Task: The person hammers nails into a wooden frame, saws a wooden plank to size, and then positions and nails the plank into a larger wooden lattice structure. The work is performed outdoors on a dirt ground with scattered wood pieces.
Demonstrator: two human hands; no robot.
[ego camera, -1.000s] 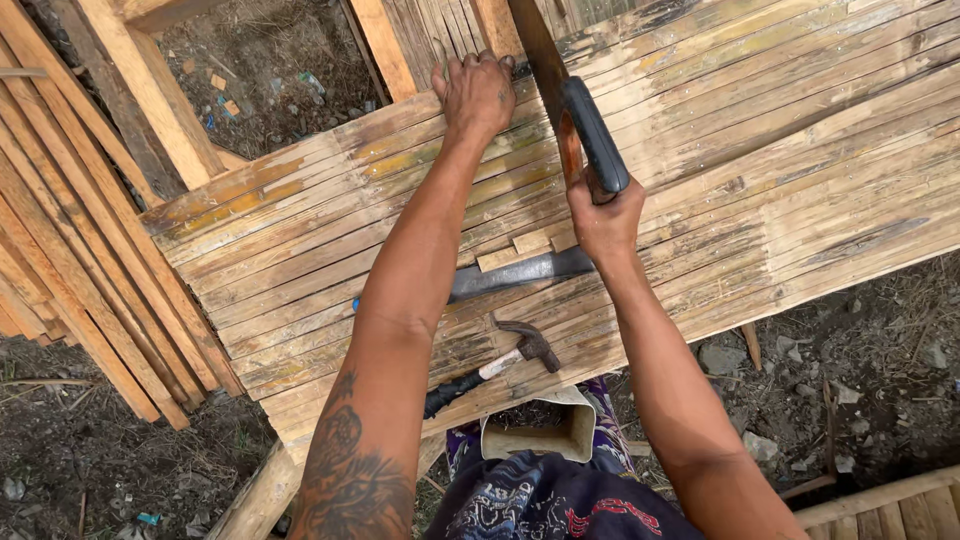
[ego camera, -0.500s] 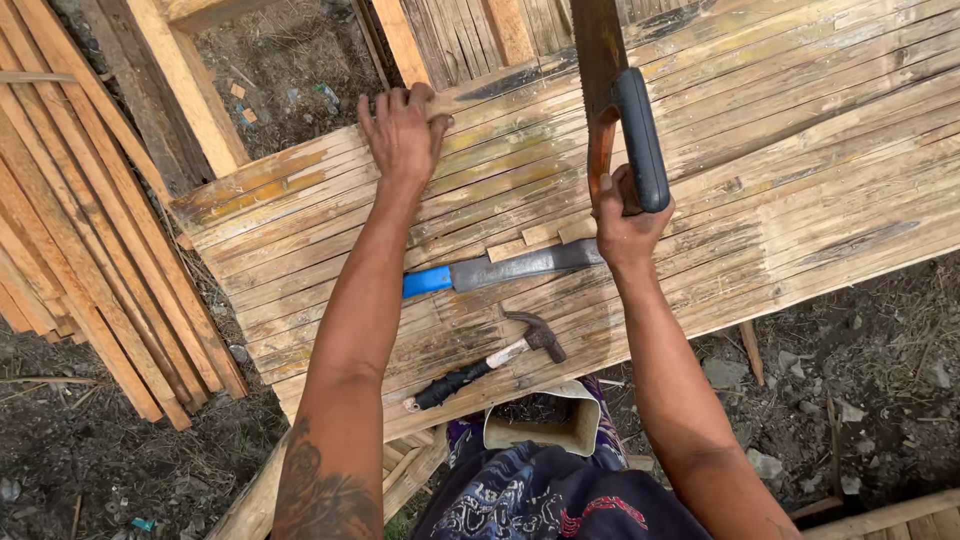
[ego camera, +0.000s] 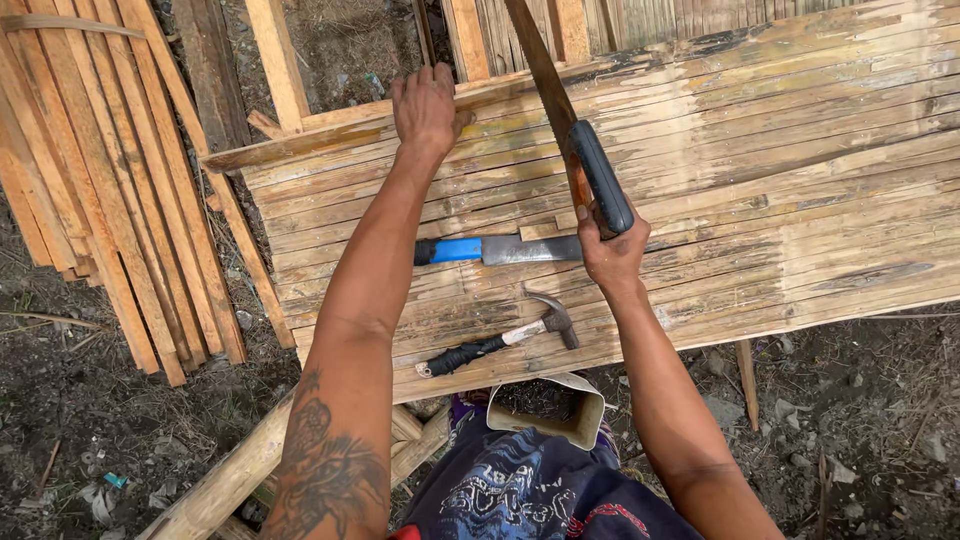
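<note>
A panel of split bamboo slats (ego camera: 760,170) lies flat in front of me. My left hand (ego camera: 427,106) grips its far edge, fingers curled over a wooden strip. My right hand (ego camera: 610,250) is closed on the dark handle of a hand saw (ego camera: 585,175), whose rusty blade slants up and away across the far edge. On the slats between my arms lies a big knife with a blue handle (ego camera: 500,249). Closer to me rests a claw hammer (ego camera: 505,337) with a black grip.
A stack of loose bamboo strips (ego camera: 110,200) lies on the dirt at left. Wooden beams (ego camera: 275,60) cross beyond the panel. An open container of small dark pieces (ego camera: 545,410) sits against my lap. A log (ego camera: 230,480) lies lower left. Bare littered soil surrounds everything.
My left hand has slid left along the panel's far edge. The saw in my right hand has tilted so the blade leans further left. The view has shifted right.
</note>
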